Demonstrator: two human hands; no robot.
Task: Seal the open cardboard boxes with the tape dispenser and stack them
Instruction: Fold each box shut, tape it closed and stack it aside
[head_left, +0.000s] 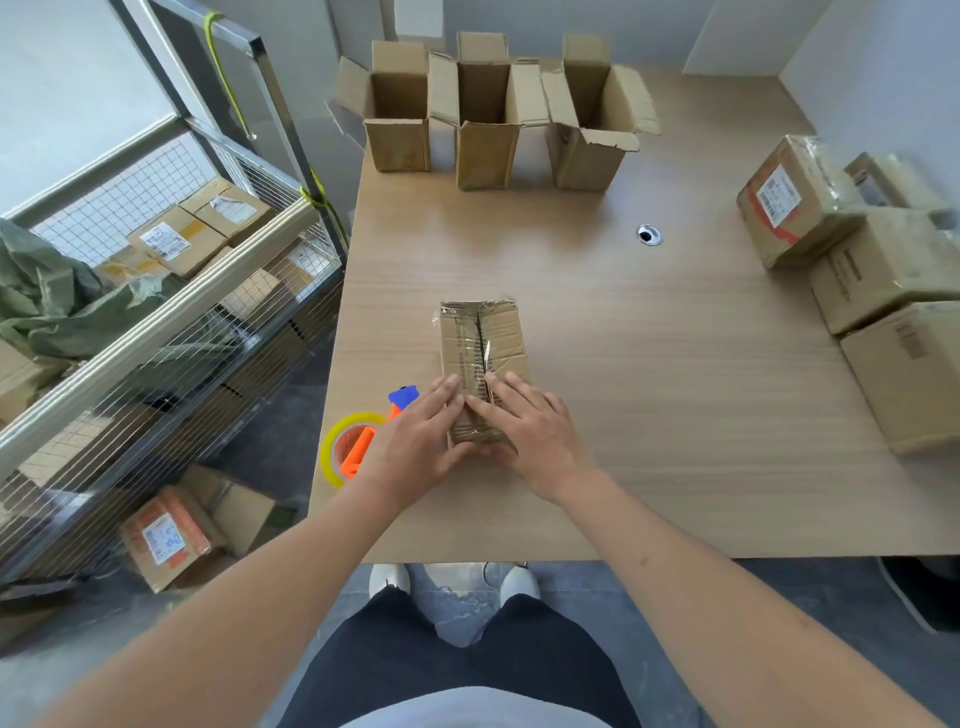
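I have both hands flat, fingers straight, left hand (415, 441) and right hand (530, 441) pressing the near end of the taped box (483, 358), whose long axis runs away from me, with the tape dispenser (363, 436) just left of it, nearest my left hand.

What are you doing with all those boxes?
A person is pressing both hands, the left hand and the right hand, flat on the near end of a box on the table, holding its flaps down. The tape dispenser lies beside the left hand, not held. Three open boxes wait at the far edge, and closed boxes are piled on the right.
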